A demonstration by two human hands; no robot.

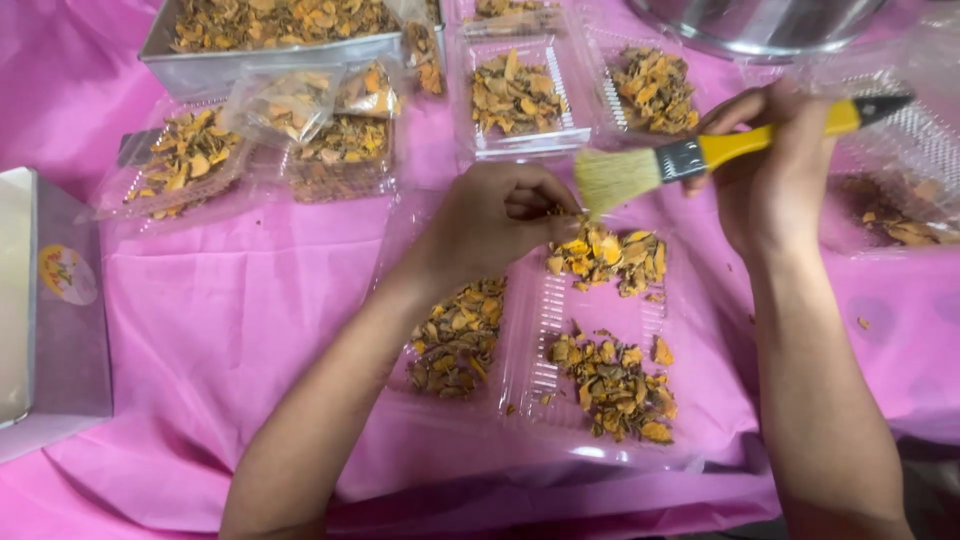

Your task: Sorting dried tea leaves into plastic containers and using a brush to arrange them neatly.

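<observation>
An open clear plastic clamshell tray (590, 300) is lying nearest on the pink-covered surface (220, 330), its halves spread flat so the dried orange-brown chips (615, 385) stay reachable. At the tray's far edge the left hand (495, 215) is pinching closed on a chip, steadying it for the bristles. Just beyond, the right hand (770, 165) is clamping the yellow-handled brush (700, 155), and filled trays (515, 95) are waiting farther off.

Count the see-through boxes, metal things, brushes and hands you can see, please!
Clear plastic clamshell trays with orange-brown dried pieces: 6
Metal containers, a rectangular steel tray and a round steel bowl: 2
Yellow-handled brush with pale bristles: 1
Bare hands, left hand and right hand: 2
Total: 11
</observation>
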